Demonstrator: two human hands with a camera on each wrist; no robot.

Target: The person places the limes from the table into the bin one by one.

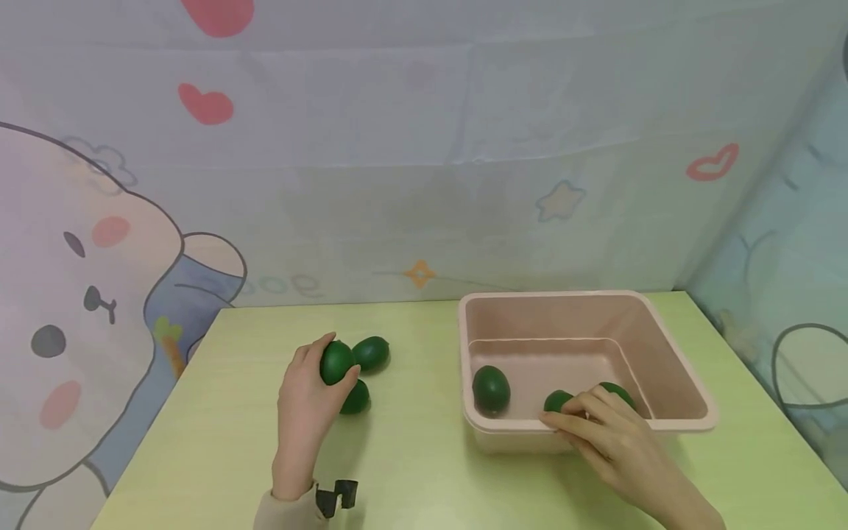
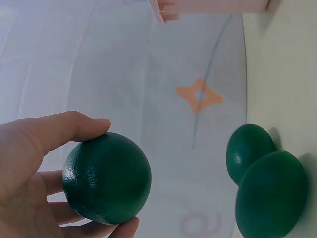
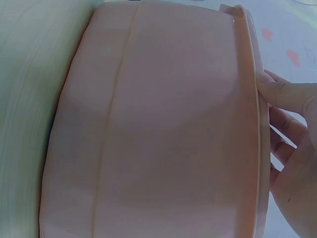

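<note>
My left hand (image 1: 311,386) holds a glossy dark green lime (image 1: 337,362) between thumb and fingers, above the table. In the left wrist view this lime (image 2: 107,178) shows round with dimpled skin. Close beside it, a second lime (image 1: 372,354) lies on the table, and another (image 1: 355,398) is partly covered by the hand. My right hand (image 1: 612,434) grips the front rim of a pink plastic bin (image 1: 669,425), its thumb outside and its fingers reaching over. Inside the bin are limes at the left (image 1: 491,389), by the fingertips (image 1: 559,400) and behind the hand (image 1: 620,394).
The bin stands on the right part of a pale yellow-green table (image 1: 411,471). Behind the table hangs a printed cloth (image 1: 371,206) with hearts, stars and a cartoon animal. A black clip (image 1: 336,497) sits at the left sleeve.
</note>
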